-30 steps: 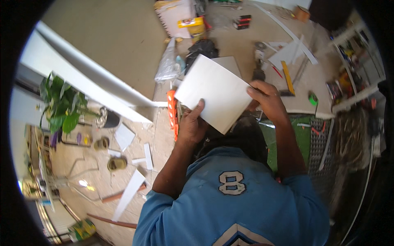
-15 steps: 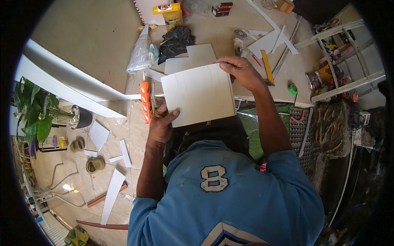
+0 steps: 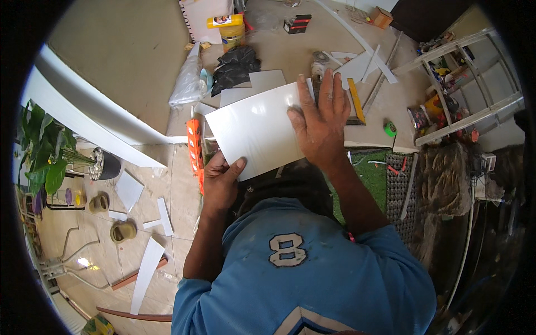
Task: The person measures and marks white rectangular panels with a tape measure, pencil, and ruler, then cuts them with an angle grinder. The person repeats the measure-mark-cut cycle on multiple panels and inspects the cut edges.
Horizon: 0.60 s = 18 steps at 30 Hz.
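- The blue shirt (image 3: 312, 285) filled the lower middle of the frame; its back bore one large pale numeral (image 3: 287, 250) edged in black.
- The aluminium ladder (image 3: 469, 121) stood at the upper right, with no writing that could be made out on it.
- The glossy white tile (image 3: 254, 125) was held at the centre of the frame, tilted a little more than half a second before, and a bright sheen had come up on its face; no mark or print showed there.
- The right hand (image 3: 322, 120) had changed most: it had let go its pinch on the upper right corner and lay with fingers spread wide over the tile's right end, some reaching past the edge.
- The left hand (image 3: 223, 180) had kept its narrow grip on the lower left corner, thumb on top. In my judgement this grip now bore most of the hold, while the right hand covered or steadied the surface.
- The white printed package (image 3: 196, 19) at the upper left carried large dark lettering, cut off by the frame.
- The yellow bucket (image 3: 232, 39) beside it had a printed label, too small to read.
- The orange cartridge (image 3: 194, 148), left of the tile, showed pale printed marks.
- The yellow cylinder (image 3: 225, 21) by the bucket wore a white label.
- The black-and-red box (image 3: 297, 24) at the top looked printed, but illegibly.
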Tool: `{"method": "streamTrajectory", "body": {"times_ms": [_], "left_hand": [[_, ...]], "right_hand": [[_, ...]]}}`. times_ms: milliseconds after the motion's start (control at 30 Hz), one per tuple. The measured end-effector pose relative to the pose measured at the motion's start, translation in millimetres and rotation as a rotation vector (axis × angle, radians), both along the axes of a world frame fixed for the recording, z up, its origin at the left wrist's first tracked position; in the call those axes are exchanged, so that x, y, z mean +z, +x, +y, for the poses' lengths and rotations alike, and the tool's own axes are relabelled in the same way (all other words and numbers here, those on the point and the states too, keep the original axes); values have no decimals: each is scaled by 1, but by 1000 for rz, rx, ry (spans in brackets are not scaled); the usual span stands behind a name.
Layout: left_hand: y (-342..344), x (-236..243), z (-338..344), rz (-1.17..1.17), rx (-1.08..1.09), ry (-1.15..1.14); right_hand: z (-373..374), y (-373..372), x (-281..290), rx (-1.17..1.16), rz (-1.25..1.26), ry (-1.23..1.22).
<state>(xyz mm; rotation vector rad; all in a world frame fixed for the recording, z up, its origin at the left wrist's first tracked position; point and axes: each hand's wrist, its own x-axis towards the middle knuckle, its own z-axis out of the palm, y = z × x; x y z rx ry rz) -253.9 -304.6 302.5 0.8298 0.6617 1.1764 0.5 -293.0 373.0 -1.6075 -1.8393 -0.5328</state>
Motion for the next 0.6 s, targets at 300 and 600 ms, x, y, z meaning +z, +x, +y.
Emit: {"method": "streamTrajectory", "body": {"times_ms": [300, 600], "left_hand": [[7, 18, -13, -56, -3, 48], [6, 14, -14, -103, -10, 54]], "right_hand": [[-20, -26, 24, 119, -21, -59], [-21, -11, 36, -2, 7, 72]]}}
